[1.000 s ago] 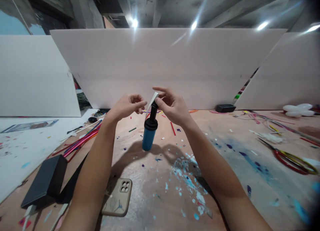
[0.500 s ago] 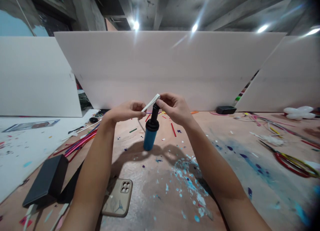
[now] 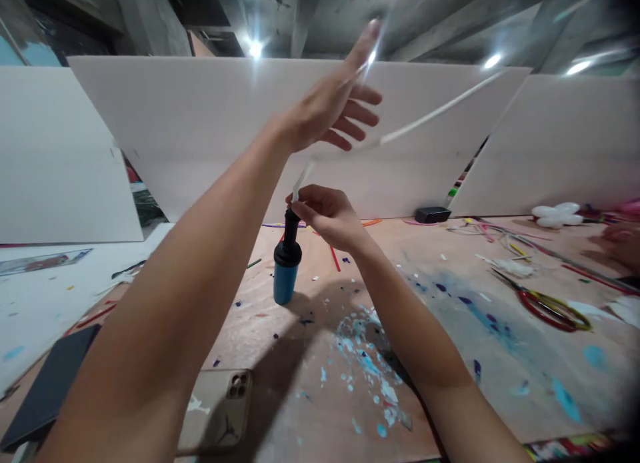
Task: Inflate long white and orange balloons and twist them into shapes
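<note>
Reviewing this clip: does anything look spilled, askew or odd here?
Yes. A white strip appears in mid-air right of the open left hand, looking unsupported; blur hides whether it joins the white piece pinched by the right hand at the pump. Light-blue splatter also marks the tabletop, like spilled paint.

From my head, the camera faces forward and down across the counter (image 3: 450, 363), close enough that my forearms (image 3: 415, 323) loom nearer than the blue balloon pump (image 3: 286, 271), with white board (image 3: 210, 136) behind it and concrete ceiling (image 3: 330, 16) above it.
</note>
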Action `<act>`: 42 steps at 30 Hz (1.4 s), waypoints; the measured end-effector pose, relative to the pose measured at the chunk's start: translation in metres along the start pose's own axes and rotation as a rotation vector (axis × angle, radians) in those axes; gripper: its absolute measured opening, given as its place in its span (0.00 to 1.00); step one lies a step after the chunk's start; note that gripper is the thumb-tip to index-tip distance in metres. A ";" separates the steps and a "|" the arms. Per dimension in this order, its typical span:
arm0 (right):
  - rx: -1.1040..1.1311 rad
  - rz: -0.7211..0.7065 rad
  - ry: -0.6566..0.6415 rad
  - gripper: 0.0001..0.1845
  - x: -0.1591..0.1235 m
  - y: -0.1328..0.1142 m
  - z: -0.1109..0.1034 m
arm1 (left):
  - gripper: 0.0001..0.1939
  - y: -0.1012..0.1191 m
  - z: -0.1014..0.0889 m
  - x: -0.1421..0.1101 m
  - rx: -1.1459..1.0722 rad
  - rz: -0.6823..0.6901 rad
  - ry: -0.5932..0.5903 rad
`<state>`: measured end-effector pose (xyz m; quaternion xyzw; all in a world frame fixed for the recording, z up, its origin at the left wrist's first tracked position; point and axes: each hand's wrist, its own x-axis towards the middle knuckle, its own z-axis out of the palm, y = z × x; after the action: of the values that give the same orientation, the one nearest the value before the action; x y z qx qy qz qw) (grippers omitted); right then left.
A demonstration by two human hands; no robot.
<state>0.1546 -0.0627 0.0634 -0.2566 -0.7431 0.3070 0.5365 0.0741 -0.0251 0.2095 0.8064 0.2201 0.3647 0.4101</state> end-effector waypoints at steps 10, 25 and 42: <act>0.042 -0.047 -0.031 0.15 0.005 0.013 -0.012 | 0.10 -0.070 -0.010 -0.084 0.352 0.387 0.490; 0.083 -0.091 0.054 0.16 0.002 0.008 -0.005 | 0.05 -0.089 0.000 -0.146 1.044 0.615 0.489; -0.152 -0.131 0.116 0.08 -0.004 -0.002 0.002 | 0.08 -0.084 -0.011 -0.156 0.062 0.038 0.208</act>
<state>0.1534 -0.0675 0.0617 -0.2646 -0.7471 0.1986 0.5765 -0.0385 -0.0738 0.0810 0.7806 0.2575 0.4471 0.3528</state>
